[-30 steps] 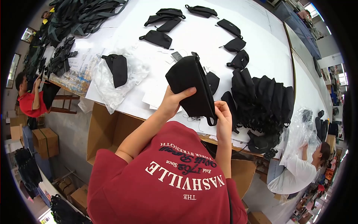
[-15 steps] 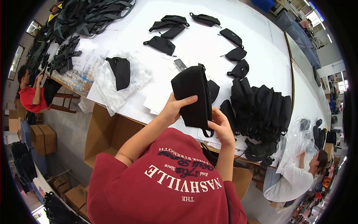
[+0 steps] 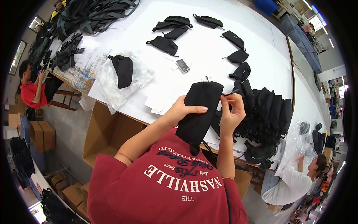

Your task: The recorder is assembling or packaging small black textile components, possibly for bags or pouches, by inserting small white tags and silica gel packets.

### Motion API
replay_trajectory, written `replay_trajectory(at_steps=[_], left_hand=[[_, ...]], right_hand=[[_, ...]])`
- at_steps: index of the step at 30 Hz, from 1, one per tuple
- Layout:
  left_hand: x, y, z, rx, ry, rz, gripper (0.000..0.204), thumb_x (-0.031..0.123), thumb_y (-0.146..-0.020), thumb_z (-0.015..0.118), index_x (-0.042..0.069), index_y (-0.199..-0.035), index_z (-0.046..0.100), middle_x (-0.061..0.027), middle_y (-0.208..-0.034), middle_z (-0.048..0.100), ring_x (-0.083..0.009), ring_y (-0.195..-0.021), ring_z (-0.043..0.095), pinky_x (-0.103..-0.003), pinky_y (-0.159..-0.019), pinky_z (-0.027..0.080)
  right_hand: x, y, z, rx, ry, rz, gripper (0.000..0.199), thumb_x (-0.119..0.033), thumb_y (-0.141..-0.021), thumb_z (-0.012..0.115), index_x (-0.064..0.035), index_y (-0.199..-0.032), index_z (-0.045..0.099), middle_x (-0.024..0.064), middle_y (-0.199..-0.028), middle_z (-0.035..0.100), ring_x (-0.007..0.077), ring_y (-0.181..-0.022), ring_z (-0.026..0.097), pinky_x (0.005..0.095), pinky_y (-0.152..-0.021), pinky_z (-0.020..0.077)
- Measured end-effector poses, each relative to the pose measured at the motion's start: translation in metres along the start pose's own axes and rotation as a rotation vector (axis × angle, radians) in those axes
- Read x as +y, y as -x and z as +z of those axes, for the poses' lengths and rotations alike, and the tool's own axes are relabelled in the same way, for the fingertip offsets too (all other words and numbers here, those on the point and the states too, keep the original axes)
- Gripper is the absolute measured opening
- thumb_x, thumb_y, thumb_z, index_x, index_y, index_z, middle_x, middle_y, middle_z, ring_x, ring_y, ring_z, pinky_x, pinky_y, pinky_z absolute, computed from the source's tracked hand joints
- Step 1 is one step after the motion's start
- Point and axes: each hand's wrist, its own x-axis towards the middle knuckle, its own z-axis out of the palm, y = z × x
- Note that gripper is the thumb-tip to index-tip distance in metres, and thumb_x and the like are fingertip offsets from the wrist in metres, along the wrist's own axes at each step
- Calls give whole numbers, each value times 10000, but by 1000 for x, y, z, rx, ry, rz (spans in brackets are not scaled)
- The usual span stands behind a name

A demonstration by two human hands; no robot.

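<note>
A black zippered pouch (image 3: 201, 102) is held up in front of my chest, its broad flat side toward me and a small loop at its lower end. My left hand (image 3: 182, 112) grips its left edge, thumb lying across the front. At the upper right corner my right hand (image 3: 232, 112) pinches a thin dark strip, which looks like the zipper pull. Just right of that hand stands a dense row of similar black pouches (image 3: 274, 108). Another black pouch (image 3: 123, 71) lies on clear plastic bags to the left.
Several black pouches (image 3: 164, 44) form an arc on the white table (image 3: 201, 44), around a small dark tag (image 3: 183, 66). Black straps (image 3: 89, 16) heap at the far left. An open cardboard box (image 3: 108, 130) sits below the table edge. Two people work at the sides.
The pouch has turned to show its flat side and come lower, toward me. My right hand has moved from its lower edge up to the upper right corner.
</note>
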Motion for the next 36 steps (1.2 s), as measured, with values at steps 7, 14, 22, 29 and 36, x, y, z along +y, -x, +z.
replay_trajectory(at_steps=[7, 14, 22, 29, 36], left_hand=[[12, -17, -14, 74, 261, 61, 311, 165, -805, 677, -39, -1026, 599, -109, -890, 660, -163, -741, 657, -270, -671, 547], [18, -24, -32, 88, 380, 20, 223, 158, -865, 610, -20, -998, 620, -111, -877, 676, -175, -721, 671, -286, -649, 565], [20, -22, -35, 105, 379, 57, 231, 149, -815, 671, -14, -971, 625, -99, -858, 668, -164, -709, 661, -271, -642, 552], [23, -18, -34, 145, 209, 162, 312, 131, -781, 698, -35, -1023, 593, -108, -899, 655, -180, -761, 657, -283, -674, 552], [21, -4, -20, 215, -31, 193, 336, 169, -774, 721, -51, -1005, 614, -117, -901, 659, -179, -776, 652, -285, -692, 539]], right_hand=[[-17, 21, -1, -360, -153, 180, 93, 26, -748, 681, 4, -798, 605, 27, -745, 575, 90, -630, 505, 216, -599, 387], [-27, 34, -8, -562, -170, 274, 107, -14, -729, 704, -5, -790, 617, 16, -702, 534, 86, -614, 481, 222, -590, 380], [-28, 41, -9, -628, -149, 311, 107, -20, -723, 704, -6, -785, 618, 17, -686, 526, 93, -616, 478, 228, -595, 381], [-40, 21, -12, -493, 129, 65, 339, -103, -717, 735, -37, -1023, 605, 79, -938, 570, 191, -816, 516, 304, -749, 415], [-4, -28, -15, -376, 1049, -260, 476, -303, -881, 531, -139, -1325, 481, 88, -1413, 393, 304, -1333, 275, 488, -1085, 110]])
